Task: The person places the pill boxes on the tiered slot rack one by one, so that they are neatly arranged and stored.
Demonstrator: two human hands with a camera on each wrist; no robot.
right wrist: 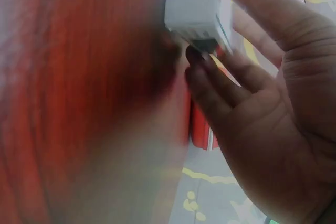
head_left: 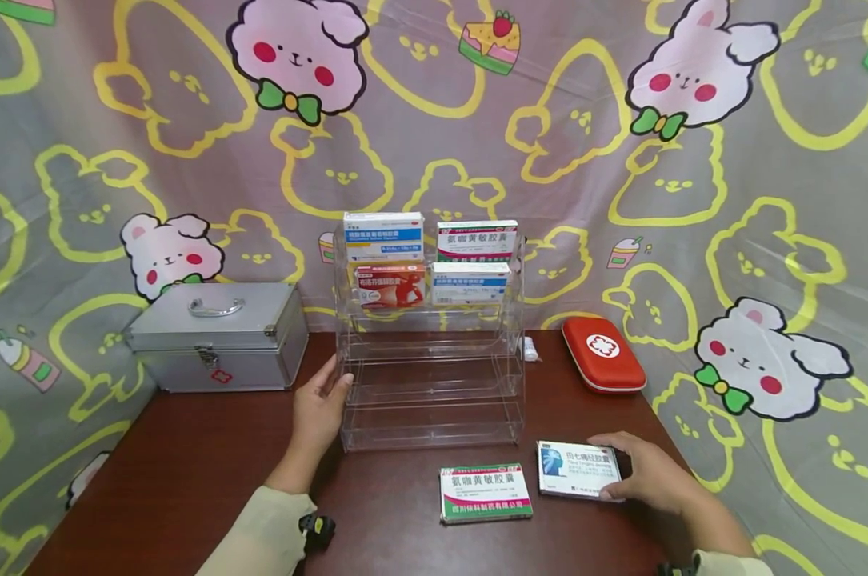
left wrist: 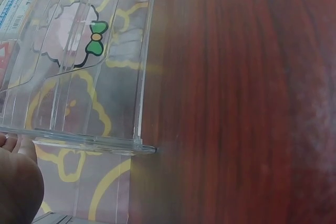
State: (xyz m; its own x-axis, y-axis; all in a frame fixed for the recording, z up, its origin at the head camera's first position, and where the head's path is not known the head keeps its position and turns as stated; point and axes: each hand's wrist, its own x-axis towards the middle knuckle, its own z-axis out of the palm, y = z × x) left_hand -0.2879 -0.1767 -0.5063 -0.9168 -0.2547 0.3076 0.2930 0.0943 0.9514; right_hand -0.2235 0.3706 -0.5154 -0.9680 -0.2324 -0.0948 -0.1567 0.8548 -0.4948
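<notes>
A clear tiered display rack [head_left: 434, 400] stands upright on the table, medicine boxes in its upper tiers. My left hand [head_left: 320, 408] touches the rack's left side; in the left wrist view its fingertips [left wrist: 25, 148] meet the outer face of the side panel. My right hand [head_left: 653, 472] pinches the right end of a white medicine box [head_left: 576, 470] with a blue head picture, thumb in front and fingers behind. In the right wrist view the white box [right wrist: 193, 3] shows end-on by the fingers. Left of it, a green-and-white medicine box [head_left: 486, 493] lies face up.
Blue-and-white [head_left: 383, 238] and green-and-white boxes [head_left: 477, 242] fill the top tier. Below are a red box [head_left: 390, 286] and another blue-and-white box [head_left: 471, 284]. A silver case [head_left: 218, 340] stands back left, a red zip pouch [head_left: 604, 356] back right. Patterned cloth surrounds the table.
</notes>
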